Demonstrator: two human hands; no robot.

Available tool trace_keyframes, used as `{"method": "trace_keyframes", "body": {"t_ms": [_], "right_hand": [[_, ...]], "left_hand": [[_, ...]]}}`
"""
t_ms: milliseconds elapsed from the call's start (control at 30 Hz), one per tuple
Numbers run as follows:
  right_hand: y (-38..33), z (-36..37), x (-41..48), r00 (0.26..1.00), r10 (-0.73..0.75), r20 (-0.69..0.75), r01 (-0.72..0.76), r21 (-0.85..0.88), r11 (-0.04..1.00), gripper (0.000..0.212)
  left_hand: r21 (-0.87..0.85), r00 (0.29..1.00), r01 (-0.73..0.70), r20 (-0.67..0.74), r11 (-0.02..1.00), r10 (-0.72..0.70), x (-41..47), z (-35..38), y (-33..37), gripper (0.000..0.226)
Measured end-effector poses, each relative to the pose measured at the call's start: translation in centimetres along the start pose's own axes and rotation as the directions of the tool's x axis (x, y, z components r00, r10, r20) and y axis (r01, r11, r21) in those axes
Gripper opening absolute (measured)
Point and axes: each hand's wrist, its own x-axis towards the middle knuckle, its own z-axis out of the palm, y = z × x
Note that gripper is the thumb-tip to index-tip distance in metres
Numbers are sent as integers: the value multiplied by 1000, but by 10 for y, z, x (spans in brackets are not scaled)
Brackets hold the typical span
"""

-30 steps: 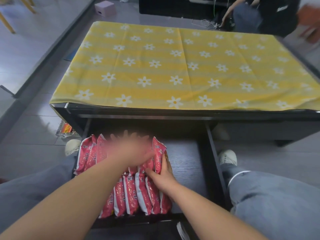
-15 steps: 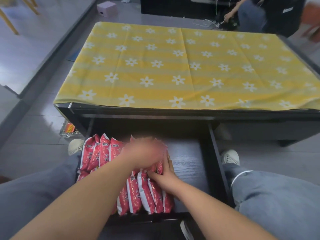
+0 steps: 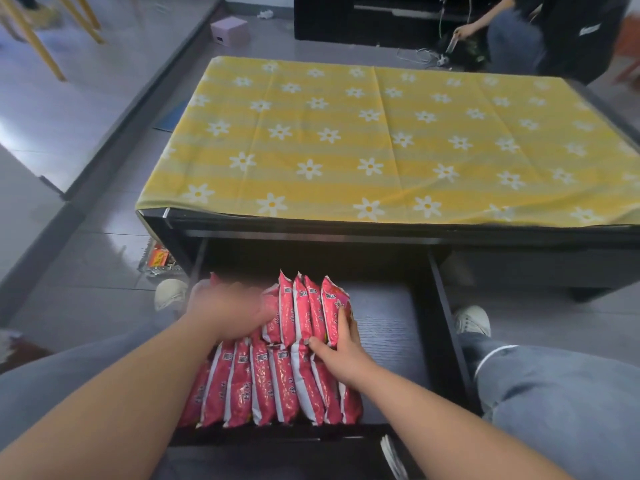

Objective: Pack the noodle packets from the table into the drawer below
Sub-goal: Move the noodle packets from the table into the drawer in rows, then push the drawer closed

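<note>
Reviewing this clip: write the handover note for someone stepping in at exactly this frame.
Left hand: motion-blurred over the left part of the back row; its grip cannot be told.
Right hand: fingers flat against the rightmost back-row packet, bracing it.
Noodle packets: standing on edge in two rows at the left of the open drawer.
Done: no packets are in view on the yellow floral tablecloth.
Left: probably only to straighten the rows and shut the drawer.
</note>
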Motion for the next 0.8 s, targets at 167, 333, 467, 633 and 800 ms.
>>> {"method": "trace_keyframes", "body": {"t_ms": [167, 333, 467, 633, 800], "right_hand": [[-5, -11, -5, 999, -31, 9, 31, -78, 996, 114], [4, -32, -21, 985, -131, 110, 161, -331, 930, 111], [5, -53, -44, 952, -168, 257, 286, -543, 790, 115], [0, -62, -69, 924, -144, 355, 348, -621, 702, 137], [-1, -58, -90, 887, 7, 462, 358, -697, 621, 142]], "left_hand": [[-33, 994, -66, -88, 997, 63, -20, 3, -9, 87], [-11, 988, -105, -112, 994, 103, -42, -2, 0, 87], [-83, 978, -185, -115, 979, 175, -59, -13, 7, 87], [-64, 947, -288, 126, 955, 294, -88, -5, 17, 98], [69, 922, -280, 298, 957, 248, -106, 14, 28, 135]]}}
